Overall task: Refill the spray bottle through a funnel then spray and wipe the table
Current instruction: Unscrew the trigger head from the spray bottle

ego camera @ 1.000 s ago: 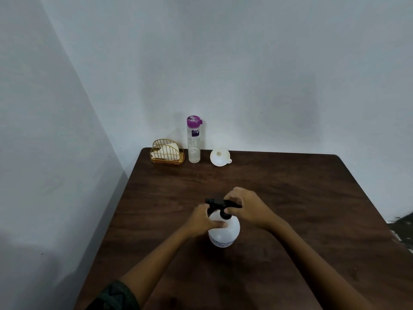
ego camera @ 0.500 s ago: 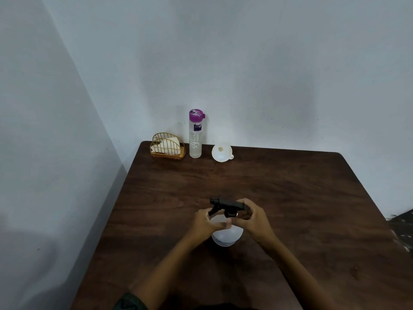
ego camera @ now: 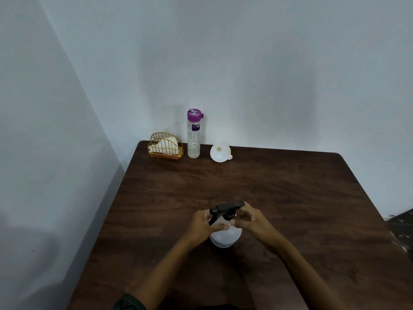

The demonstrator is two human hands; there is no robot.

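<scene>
A white spray bottle (ego camera: 225, 237) with a black trigger head (ego camera: 228, 208) stands upright on the dark wooden table (ego camera: 290, 198). My left hand (ego camera: 204, 223) wraps the bottle's shoulder from the left. My right hand (ego camera: 251, 221) pinches the black collar under the trigger head. A white funnel (ego camera: 220, 152) lies at the table's far edge. Left of it stands a clear water bottle (ego camera: 194, 136) with a purple cap.
A gold wire holder with white napkins (ego camera: 165, 146) sits in the far left corner of the table. Walls close in behind and to the left. The table's right edge drops off near dark clutter (ego camera: 402, 224) on the floor.
The trigger head has turned between frames while my right hand shifted its grip around the collar. The view has tilted slightly; bottle and left hand stay in place.
</scene>
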